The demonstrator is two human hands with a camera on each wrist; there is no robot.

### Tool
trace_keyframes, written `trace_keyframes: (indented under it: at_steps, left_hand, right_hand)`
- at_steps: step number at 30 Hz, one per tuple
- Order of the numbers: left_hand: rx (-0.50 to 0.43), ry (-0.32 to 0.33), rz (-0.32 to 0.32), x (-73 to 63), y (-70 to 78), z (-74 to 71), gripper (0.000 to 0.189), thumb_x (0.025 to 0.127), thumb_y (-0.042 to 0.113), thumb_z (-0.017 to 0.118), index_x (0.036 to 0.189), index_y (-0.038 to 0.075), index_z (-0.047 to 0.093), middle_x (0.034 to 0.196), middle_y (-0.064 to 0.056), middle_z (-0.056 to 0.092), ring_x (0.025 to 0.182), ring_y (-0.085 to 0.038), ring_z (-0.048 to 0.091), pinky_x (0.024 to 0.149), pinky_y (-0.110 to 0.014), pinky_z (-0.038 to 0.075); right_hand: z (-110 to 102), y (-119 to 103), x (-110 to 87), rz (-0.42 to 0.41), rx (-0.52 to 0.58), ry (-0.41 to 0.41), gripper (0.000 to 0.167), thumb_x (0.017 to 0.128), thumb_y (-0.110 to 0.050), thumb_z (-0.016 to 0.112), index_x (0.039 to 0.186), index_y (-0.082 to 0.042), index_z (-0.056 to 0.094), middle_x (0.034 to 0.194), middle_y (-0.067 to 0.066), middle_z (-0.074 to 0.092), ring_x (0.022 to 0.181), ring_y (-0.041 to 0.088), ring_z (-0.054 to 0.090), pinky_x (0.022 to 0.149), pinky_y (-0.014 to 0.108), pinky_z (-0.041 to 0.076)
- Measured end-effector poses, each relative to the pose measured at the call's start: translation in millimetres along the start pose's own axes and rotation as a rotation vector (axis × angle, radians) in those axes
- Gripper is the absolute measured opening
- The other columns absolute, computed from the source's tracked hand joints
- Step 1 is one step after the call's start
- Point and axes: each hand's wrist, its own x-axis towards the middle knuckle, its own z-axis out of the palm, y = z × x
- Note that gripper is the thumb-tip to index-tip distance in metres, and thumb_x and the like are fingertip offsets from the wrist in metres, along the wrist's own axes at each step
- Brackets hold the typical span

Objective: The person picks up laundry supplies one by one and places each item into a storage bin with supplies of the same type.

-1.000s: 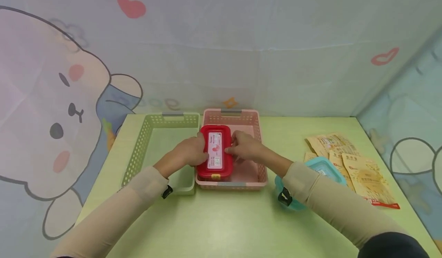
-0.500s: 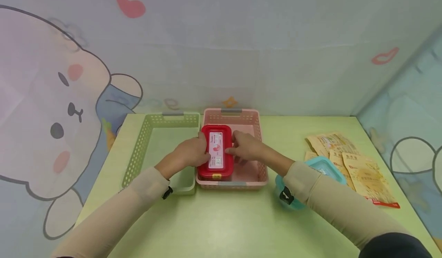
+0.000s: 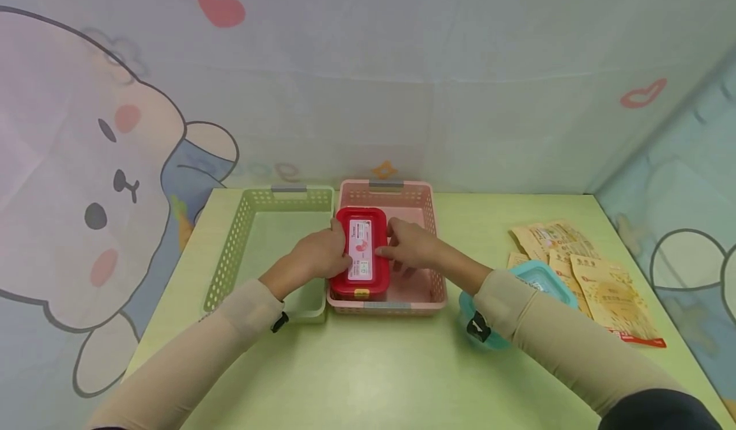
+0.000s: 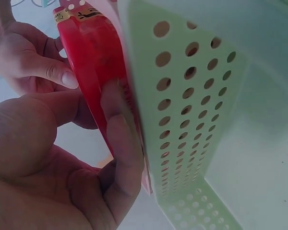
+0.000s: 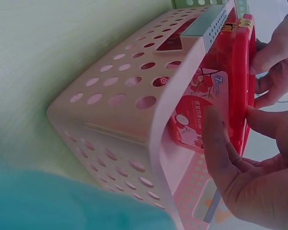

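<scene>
A red lidded plastic box (image 3: 376, 276) with a pink-and-white label on its lid sits in the left part of the pink basket (image 3: 431, 289). Its side, seen in the right wrist view, carries a pink printed label (image 5: 197, 117) with fruit pictures. My left hand (image 3: 322, 251) grips the box's left edge, thumb on the lid and fingers curled down between the box and the baskets' walls. On the opposite edge my right hand (image 3: 414, 245) holds the box, with the thumb (image 5: 264, 122) at the lid and fingers against the side. The box's underside is hidden.
A green perforated basket (image 3: 230, 251) stands against the pink one's left side. At right, a turquoise lidded container (image 3: 546, 280) lies partly beneath the right sleeve. Several yellow packets (image 3: 612, 296) lie beyond it. A printed curtain (image 3: 368, 98) hangs behind the table.
The red box has shifted very slightly to the right within the pink basket during the first half second. Both hands keep their hold, moving hardly at all.
</scene>
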Motion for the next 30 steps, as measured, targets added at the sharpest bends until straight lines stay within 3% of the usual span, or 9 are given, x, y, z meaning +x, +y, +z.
trace_keyframes:
  at_steps: [7, 23, 30]
  left_hand:
    - [-0.011, -0.003, -0.009, 0.8, 0.3, 1.4, 0.095, 0.100, 0.028, 0.071, 0.162, -0.014, 0.013, 0.100, -0.014, 0.067, 0.064, -0.017, 0.065, 0.057, -0.028, 0.054]
    - [-0.012, 0.015, 0.007, 1.2, -1.0, 3.6, 0.095, 0.100, 0.027, 0.072, 0.162, -0.015, 0.013, 0.122, -0.021, 0.067, 0.067, -0.017, 0.065, 0.059, -0.028, 0.056]
    - [-0.017, 0.015, 0.025, 0.7, -3.3, 3.3, 0.095, 0.099, 0.025, 0.071, 0.161, -0.017, 0.013, 0.123, -0.022, 0.065, 0.069, -0.017, 0.064, 0.060, -0.028, 0.055]
  right_hand:
    - [-0.2, 0.8, 0.2, 0.011, 0.006, 0.000, 0.041, 0.100, -0.025, 0.077, 0.125, -0.005, 0.052, 0.101, 0.011, 0.068, 0.086, 0.033, 0.075, 0.062, 0.036, 0.064]
    - [3.1, 1.5, -2.4, 0.011, 0.030, 0.017, 0.039, 0.100, -0.023, 0.077, 0.126, -0.007, 0.051, 0.099, 0.012, 0.067, 0.080, 0.027, 0.073, 0.062, 0.036, 0.064]
    - [5.7, 1.9, -4.4, 0.003, 0.021, 0.025, 0.041, 0.101, -0.023, 0.076, 0.127, -0.007, 0.050, 0.099, 0.012, 0.067, 0.079, 0.026, 0.073, 0.062, 0.035, 0.063]
